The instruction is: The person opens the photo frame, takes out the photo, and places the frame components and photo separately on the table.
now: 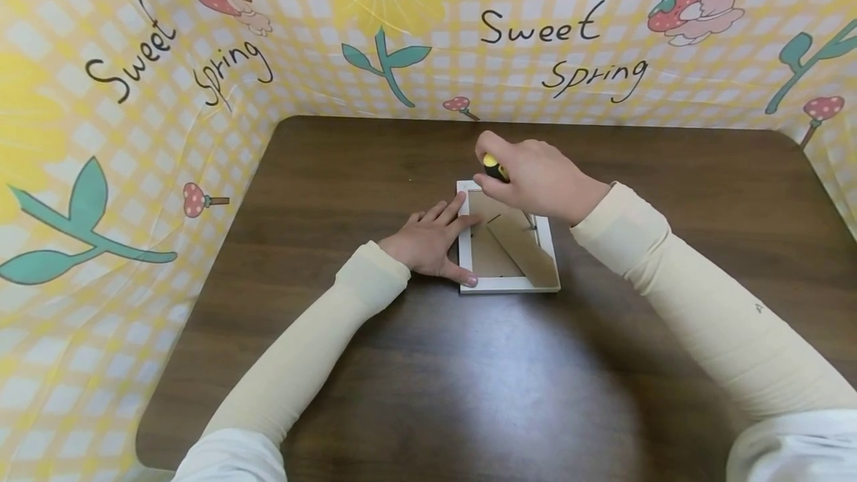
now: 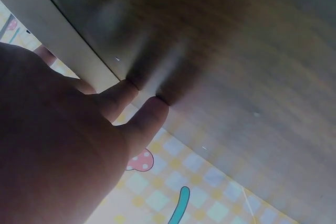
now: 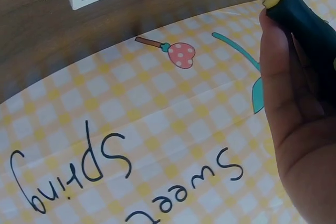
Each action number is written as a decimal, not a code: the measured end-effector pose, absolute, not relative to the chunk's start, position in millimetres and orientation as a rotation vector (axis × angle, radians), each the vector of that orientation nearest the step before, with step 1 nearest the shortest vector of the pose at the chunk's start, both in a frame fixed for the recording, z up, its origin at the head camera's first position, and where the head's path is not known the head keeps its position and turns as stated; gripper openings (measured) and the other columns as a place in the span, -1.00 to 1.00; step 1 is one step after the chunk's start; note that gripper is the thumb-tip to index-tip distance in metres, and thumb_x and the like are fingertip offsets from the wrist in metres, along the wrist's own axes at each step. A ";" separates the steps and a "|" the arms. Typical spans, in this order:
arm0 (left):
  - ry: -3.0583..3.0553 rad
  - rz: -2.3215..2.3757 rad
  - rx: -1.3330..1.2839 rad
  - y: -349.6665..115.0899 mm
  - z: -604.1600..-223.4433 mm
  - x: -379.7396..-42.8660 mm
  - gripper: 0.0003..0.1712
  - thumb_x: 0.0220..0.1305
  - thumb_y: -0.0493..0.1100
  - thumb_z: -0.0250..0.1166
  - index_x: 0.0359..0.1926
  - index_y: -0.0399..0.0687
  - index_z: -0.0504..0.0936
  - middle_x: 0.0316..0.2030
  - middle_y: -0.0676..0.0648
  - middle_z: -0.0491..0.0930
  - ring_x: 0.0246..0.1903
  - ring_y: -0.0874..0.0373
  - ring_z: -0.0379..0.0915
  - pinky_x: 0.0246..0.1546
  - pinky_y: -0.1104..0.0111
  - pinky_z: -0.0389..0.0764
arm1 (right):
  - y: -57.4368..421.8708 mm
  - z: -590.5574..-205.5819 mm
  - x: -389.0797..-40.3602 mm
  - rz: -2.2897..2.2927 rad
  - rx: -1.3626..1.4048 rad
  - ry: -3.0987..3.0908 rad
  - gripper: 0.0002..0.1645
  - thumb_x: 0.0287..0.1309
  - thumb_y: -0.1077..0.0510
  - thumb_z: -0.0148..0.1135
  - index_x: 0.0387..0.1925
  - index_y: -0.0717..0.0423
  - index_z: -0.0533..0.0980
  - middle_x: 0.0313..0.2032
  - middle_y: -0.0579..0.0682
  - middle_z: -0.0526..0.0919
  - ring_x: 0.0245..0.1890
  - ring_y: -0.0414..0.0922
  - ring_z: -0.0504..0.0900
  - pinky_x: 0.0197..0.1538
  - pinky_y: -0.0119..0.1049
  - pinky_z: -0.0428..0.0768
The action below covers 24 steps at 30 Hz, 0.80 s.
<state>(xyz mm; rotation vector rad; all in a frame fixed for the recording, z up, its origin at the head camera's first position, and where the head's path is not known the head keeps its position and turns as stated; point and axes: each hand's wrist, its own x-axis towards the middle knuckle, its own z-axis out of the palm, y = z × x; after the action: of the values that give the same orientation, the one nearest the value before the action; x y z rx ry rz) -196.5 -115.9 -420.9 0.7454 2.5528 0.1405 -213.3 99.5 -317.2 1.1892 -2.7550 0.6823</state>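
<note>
Left hand [image 1: 431, 240]: fingers straight and spread, grasping nothing; bears on the left side of the picture frame [image 1: 498, 286], thumb at the near left corner, 1 finger reaching over the backing board [image 1: 492, 255]. Left wrist view: 2 fingertips down on the table [image 1: 402, 393], just beside the frame.
Right hand [image 1: 542, 177]: clenched round the yellow-and-black handle of a screwdriver [image 1: 495, 168], above the frame's far part.
Screwdriver tip: metal shaft [image 1: 529, 219] slants down to the frame's right side, where board meets white border. Exact contact too small to tell; right wrist view cuts the tip off.
Frame: flat, back side up, a bit right of mid-table, toward the far side.
Board: seated inside the border; small dark marks at its left and near edges, probably retaining tabs.
Stand [image 1: 525, 255]: brown flap lying diagonally, middle to near right corner.
Step in hand: reads as working a right-side tab, left hand as brace. Can't tell if the back is being freed or fastened.
Next move: calls for a short, controlled push or pry at the right side, frame pinned from the left.
Risk: a slip could scratch the border or gouge the board.
</note>
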 end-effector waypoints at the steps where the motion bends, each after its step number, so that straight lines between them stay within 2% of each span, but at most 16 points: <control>1: 2.554 0.140 0.746 -115.9 -421.0 -196.2 0.31 0.00 0.63 0.27 0.63 0.37 -0.13 0.57 0.03 -0.63 0.55 -0.12 -0.40 0.39 -0.16 -0.03 | 100.9 -317.1 -213.4 0.695 1.175 -2.752 -0.79 0.40 0.08 0.18 -0.16 0.02 0.31 -0.66 -0.06 0.37 -0.69 -0.12 0.39 -0.48 -0.20 0.38; 10: 2.542 0.151 0.741 -115.4 -419.9 -195.5 0.29 0.03 0.61 0.28 0.63 0.34 -0.12 0.57 0.05 -0.64 0.55 -0.11 -0.43 0.40 -0.16 -0.06 | 114.0 -315.4 -213.9 0.807 1.117 -2.750 -0.82 0.40 0.11 0.15 -0.15 0.03 0.31 -0.66 -0.07 0.42 -0.68 -0.14 0.39 -0.45 -0.22 0.40; 17: 2.540 0.179 0.728 -115.5 -419.3 -195.3 0.30 0.01 0.59 0.30 0.63 0.38 -0.13 0.57 0.05 -0.62 0.55 -0.11 -0.43 0.41 -0.15 -0.09 | 123.9 -312.5 -214.4 0.892 1.013 -2.841 -0.82 0.43 0.08 0.13 -0.11 0.03 0.32 -0.55 -0.02 0.52 -0.62 -0.12 0.45 -0.43 -0.21 0.45; 24: 2.537 0.179 0.726 -114.9 -419.3 -195.0 0.31 0.01 0.59 0.31 0.63 0.38 -0.16 0.57 0.04 -0.62 0.55 -0.11 -0.43 0.41 -0.15 -0.09 | 135.1 -310.6 -213.0 0.945 0.895 -2.894 -0.77 0.46 0.01 0.10 -0.05 0.04 0.33 -0.48 0.06 0.49 -0.57 -0.08 0.45 -0.40 -0.18 0.46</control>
<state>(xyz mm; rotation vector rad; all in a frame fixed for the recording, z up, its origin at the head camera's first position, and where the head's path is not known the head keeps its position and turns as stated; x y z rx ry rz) -195.0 -114.9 -419.3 0.7265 2.5374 0.1788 -213.0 135.1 -310.6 0.8954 -2.8938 0.9453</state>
